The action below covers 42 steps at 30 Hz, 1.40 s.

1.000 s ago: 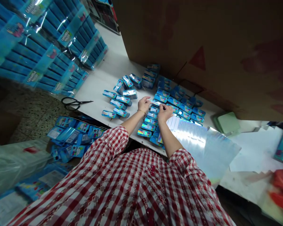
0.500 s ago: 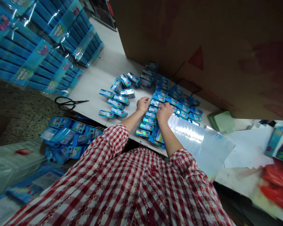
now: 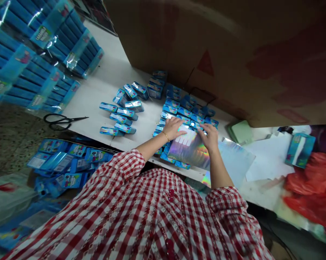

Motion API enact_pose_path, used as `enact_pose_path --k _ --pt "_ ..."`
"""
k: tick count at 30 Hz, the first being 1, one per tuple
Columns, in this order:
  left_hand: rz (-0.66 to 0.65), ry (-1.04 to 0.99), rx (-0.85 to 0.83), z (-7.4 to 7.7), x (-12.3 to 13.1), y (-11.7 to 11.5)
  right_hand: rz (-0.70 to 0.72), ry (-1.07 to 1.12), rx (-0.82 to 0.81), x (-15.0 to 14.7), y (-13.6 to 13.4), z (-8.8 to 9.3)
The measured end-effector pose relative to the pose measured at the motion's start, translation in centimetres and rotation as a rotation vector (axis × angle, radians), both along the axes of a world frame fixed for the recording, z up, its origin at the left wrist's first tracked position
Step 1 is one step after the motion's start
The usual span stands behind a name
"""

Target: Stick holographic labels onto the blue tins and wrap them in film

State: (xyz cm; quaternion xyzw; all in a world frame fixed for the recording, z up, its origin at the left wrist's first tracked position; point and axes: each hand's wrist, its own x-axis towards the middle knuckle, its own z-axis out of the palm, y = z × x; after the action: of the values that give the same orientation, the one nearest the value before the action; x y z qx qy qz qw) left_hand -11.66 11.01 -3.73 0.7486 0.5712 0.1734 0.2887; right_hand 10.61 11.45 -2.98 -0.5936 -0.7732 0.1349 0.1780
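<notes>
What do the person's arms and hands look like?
The sleeves have red and white checks and stop well short of the wrists. The left hand and the right hand wear no gloves. A thin, gold-coloured bracelet goes around the left wrist; I can't see one on the right.

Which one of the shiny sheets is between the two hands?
The sheet bearing white strips, over some blue boxes; the other sheet lies farther right, past the right hand.
</notes>
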Motion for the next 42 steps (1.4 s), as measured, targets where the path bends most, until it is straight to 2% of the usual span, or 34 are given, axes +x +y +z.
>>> enact_pose_path --k 2,4,8,11,14,18,20,22,26,29,33,35,39,42 --pt "-0.039 0.045 -0.115 0.0 1.8 0.3 0.040 -0.127 -0.039 0.8 -0.9 -0.7" --pt "-0.007 0.059 -0.191 -0.4 2.8 0.6 0.062 -0.238 -0.041 0.7 -1.7 -1.6" --pt "0.101 0.012 -0.199 -1.0 3.3 0.3 0.184 -0.318 0.010 0.2 -2.9 -3.0" --pt "0.136 -0.001 -0.168 -1.4 3.5 -0.2 0.196 -0.246 0.035 0.0 -3.8 -2.5" --pt "0.138 0.022 -0.132 -1.9 3.5 -0.5 0.113 -0.027 0.026 -0.4 -4.6 0.0" --pt "0.170 0.008 -0.099 -2.5 2.9 -0.8 -0.117 0.520 -0.102 -1.3 -4.4 4.6" --pt "0.243 -0.138 -0.054 -2.4 2.5 -1.1 -0.287 0.790 -0.206 -2.1 -3.5 5.9" --pt "0.349 -0.415 -0.038 -1.8 2.2 -1.4 -0.436 1.001 -0.313 -3.3 -2.3 6.0" --pt "0.525 -0.988 -0.269 -0.6 2.0 -1.6 -0.587 1.242 -0.467 -6.1 -0.4 4.1" --pt "0.633 -1.140 -0.391 -0.6 1.0 -1.1 -0.632 1.281 -0.490 -8.2 0.3 2.3" --pt "0.768 -1.146 -0.362 -1.6 -1.9 0.3 -0.670 1.175 -0.407 -11.3 1.0 0.4" --pt "0.793 -1.111 -0.336 -2.3 -3.5 1.1 -0.674 1.160 -0.344 -12.8 1.6 -0.3" --pt "0.768 -0.980 -0.297 -3.5 -6.3 3.1 -0.678 1.163 -0.217 -15.4 3.0 -1.9" --pt "0.702 -0.838 -0.264 -4.2 -7.8 5.0 -0.672 1.053 -0.177 -16.7 4.0 -3.2"
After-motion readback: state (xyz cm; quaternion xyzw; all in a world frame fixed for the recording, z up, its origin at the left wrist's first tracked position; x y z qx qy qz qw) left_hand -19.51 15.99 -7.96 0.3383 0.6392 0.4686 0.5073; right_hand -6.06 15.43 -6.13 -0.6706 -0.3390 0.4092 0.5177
